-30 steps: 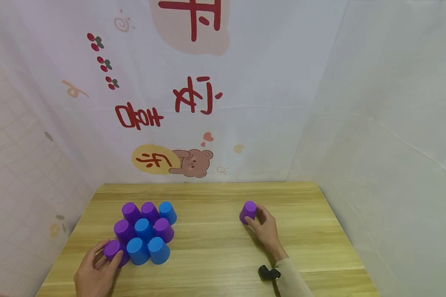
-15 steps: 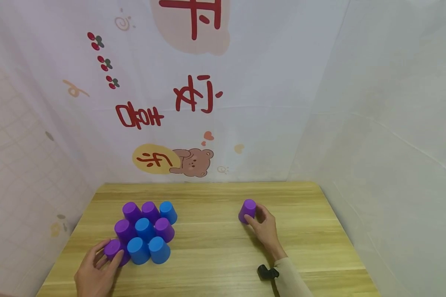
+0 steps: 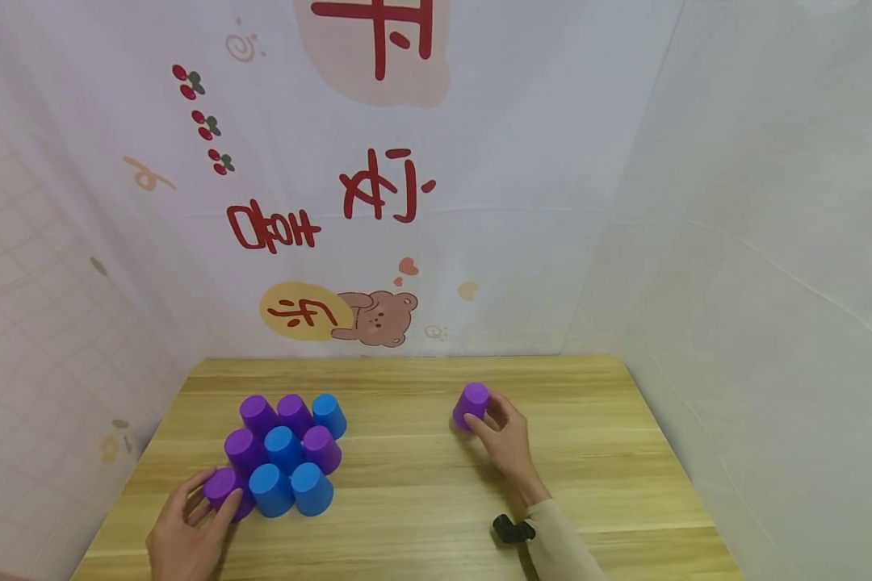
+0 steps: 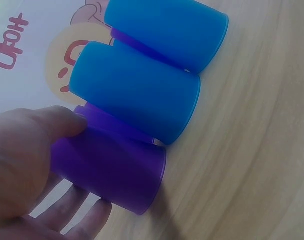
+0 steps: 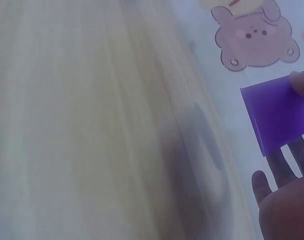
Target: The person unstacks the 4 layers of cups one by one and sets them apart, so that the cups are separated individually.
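Several upside-down plastic cups, purple and blue, stand packed in three rows at the left of the table. With thumb and fingers, my left hand (image 3: 187,528) grips the near-left purple cup (image 3: 222,486); in the left wrist view this cup (image 4: 111,167) sits beside a blue cup (image 4: 136,92). Off to the right, my right hand (image 3: 507,440) holds a separate purple cup (image 3: 472,403) by its side, also upside down. In the right wrist view, that cup (image 5: 277,112) shows above the tabletop, its wide rim toward the wood, with a shadow below.
The wooden table (image 3: 407,516) meets a white printed cloth (image 3: 509,202) at the back and both sides. A small black device (image 3: 513,529) is at the right sleeve (image 3: 559,541). Bare wood lies between the cup group and the right hand.
My right hand has moved left and slightly toward the back with its purple cup. The left hand stays on its cup, and the grouped cups have not moved.
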